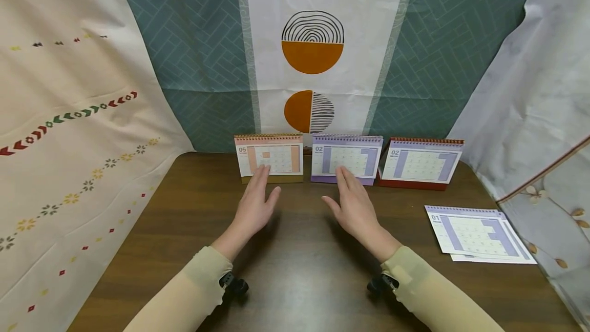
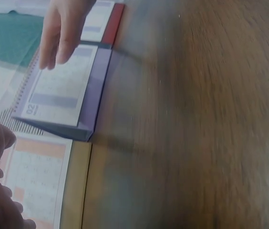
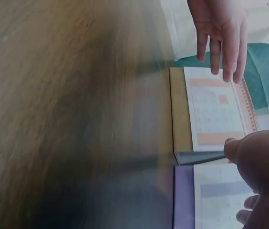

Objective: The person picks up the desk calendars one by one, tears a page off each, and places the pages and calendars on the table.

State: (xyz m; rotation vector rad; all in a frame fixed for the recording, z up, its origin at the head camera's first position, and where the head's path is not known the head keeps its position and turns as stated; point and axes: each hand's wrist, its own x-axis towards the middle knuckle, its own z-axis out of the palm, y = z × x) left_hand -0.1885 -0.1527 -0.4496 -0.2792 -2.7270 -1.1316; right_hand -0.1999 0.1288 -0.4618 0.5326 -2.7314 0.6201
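Three desk calendars stand in a row at the back of the table. On the left is one with an orange-pink page (image 1: 278, 160) marked 05 and a tan base. In the middle stands a purple calendar (image 1: 350, 155) marked 02, and right of it a calendar with a dark red base (image 1: 421, 163), also on 02. My left hand (image 1: 253, 206), fingers straight, hovers before the orange-pink calendar and holds nothing. Likewise empty, my right hand (image 1: 355, 204) reaches toward the purple calendar with straight fingers and thumb apart.
Two loose calendar pages (image 1: 475, 234), the upper one marked 01, overlap on the right of the brown wooden table (image 1: 295, 281). Patterned cloth hangs behind as a teal and white curtain (image 1: 203, 40), with pale cloth (image 1: 83, 132) on the left and more at the right edge.
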